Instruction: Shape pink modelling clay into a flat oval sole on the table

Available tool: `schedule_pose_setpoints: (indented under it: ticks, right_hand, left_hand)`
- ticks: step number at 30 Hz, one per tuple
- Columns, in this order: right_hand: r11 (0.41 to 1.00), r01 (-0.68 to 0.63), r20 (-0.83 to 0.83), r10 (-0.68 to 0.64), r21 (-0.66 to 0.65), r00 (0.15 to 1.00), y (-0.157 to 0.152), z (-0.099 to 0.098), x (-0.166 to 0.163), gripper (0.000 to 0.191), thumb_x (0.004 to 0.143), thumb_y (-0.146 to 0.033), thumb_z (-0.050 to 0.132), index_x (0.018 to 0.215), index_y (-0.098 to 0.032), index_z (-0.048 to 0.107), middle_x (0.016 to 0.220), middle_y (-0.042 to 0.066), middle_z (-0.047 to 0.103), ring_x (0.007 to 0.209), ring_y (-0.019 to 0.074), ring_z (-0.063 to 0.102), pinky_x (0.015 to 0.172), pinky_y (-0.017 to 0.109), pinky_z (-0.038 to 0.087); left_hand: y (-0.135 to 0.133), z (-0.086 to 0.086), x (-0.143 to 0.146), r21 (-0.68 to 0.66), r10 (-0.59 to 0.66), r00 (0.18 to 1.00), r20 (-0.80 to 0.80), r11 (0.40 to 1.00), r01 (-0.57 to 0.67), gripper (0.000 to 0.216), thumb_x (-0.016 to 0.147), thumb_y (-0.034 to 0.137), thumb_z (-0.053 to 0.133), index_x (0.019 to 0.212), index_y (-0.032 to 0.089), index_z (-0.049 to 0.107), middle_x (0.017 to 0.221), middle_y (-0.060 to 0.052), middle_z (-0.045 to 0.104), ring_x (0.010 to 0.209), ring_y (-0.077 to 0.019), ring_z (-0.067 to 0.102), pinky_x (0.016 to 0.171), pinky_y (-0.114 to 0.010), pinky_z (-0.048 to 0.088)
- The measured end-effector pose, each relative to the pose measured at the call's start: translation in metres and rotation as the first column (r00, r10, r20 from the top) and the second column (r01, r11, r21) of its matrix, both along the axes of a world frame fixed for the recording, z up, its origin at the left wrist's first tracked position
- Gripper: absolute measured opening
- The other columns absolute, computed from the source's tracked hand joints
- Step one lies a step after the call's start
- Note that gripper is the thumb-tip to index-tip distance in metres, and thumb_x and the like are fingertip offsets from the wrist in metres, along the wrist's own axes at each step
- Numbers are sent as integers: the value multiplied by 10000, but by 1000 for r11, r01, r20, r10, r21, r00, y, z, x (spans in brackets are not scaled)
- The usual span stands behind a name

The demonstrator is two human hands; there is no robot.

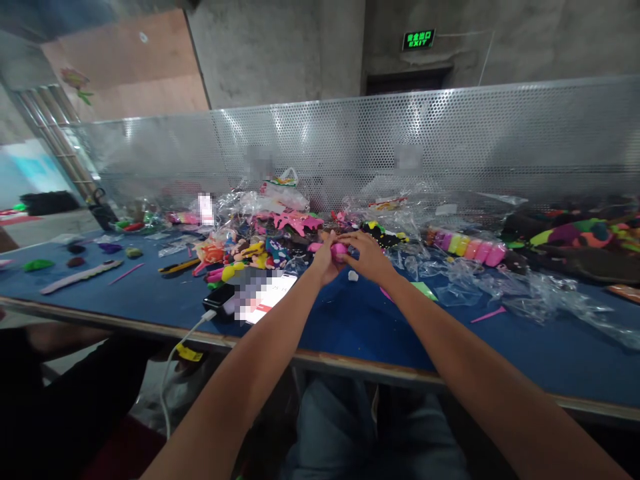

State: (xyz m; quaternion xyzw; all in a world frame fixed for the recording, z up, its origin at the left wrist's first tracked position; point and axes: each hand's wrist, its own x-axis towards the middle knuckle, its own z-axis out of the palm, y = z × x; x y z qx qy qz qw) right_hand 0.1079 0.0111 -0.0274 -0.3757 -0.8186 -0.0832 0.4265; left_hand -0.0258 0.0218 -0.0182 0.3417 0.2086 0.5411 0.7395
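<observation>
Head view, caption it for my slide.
Left hand and right hand hold a pink lump over a cluttered blue table.

Phone (274, 293) on table (350, 333), left of left hand (326, 261); partition (320, 130) behind.

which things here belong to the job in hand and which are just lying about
In the job:
- pink lump, held between the left hand and right hand
- perhaps the pink stick at right

Seemingly just lying about:
- phone
- white cable
- clear plastic wrapping
</observation>
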Motion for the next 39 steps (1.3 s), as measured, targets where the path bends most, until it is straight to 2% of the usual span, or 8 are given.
schedule_pose_setpoints:
  ticks: [4,8,14,18,22,29,35,39]
  right_hand:
    - [995,14,-252,-38,-97,967,4,2,6,253,843,-370,582,958,-180,703,974,82,709,918,222,633,923,410,448]
    - [982,-24,-460,-67,-190,886,5,4,12,325,833,-394,569,1019,-155,688,952,84,715,822,201,647,783,350,501]
    - [981,-122,-164,97,-151,982,7,2,20,665,674,-292,756,1305,-219,558,1318,97,591,1200,276,534,1019,466,398]
    - [982,-81,-132,58,-173,989,10,-1,23,521,713,-306,747,1214,-214,634,1205,88,664,1117,269,596,990,446,435]
    - [998,-47,-153,39,-49,988,10,1,22,406,756,-287,701,1157,-238,666,1124,66,693,1058,262,611,958,446,455]
    - [994,-113,19,113,6,993,9,3,21,653,727,-282,695,1348,-194,512,1340,109,568,1215,279,512,1045,494,367]
    - [994,-93,94,99,-61,991,12,3,22,556,778,-279,644,1316,-172,556,1275,111,623,1152,278,555,1034,473,389]
    - [996,-91,91,91,-5,992,11,5,21,530,781,-262,630,1300,-170,573,1295,104,612,1187,262,545,1049,456,386]
  left_hand:
    - [-2,-1,-1,75,-131,989,-67,988,136,179,860,341,610,885,164,624,715,-3,646,554,-109,591,521,-234,492]
    - [2,-7,1,207,-23,982,-187,976,62,113,796,236,686,815,141,628,706,-18,636,636,-120,619,593,-241,513]
    - [9,-12,-1,267,65,957,-284,964,14,241,657,256,812,751,118,638,581,30,568,458,-56,499,488,-202,436]
    - [5,-10,-2,289,77,940,-331,957,23,317,627,332,831,780,115,659,619,18,596,503,-66,535,497,-193,445]
    - [-3,-9,1,287,-47,957,-285,949,132,365,655,408,806,842,144,637,719,-12,641,637,-123,614,609,-265,532]
    - [-4,-10,5,260,-56,912,-407,950,174,250,702,274,788,795,94,641,668,-51,672,628,-145,653,708,-317,554]
    - [-7,-11,4,273,-137,912,-386,928,255,321,661,291,819,840,82,654,775,-100,710,798,-219,688,773,-368,556]
    - [-5,-14,9,313,-110,954,-280,928,199,329,682,321,806,864,97,648,814,-89,711,870,-221,686,825,-374,546]
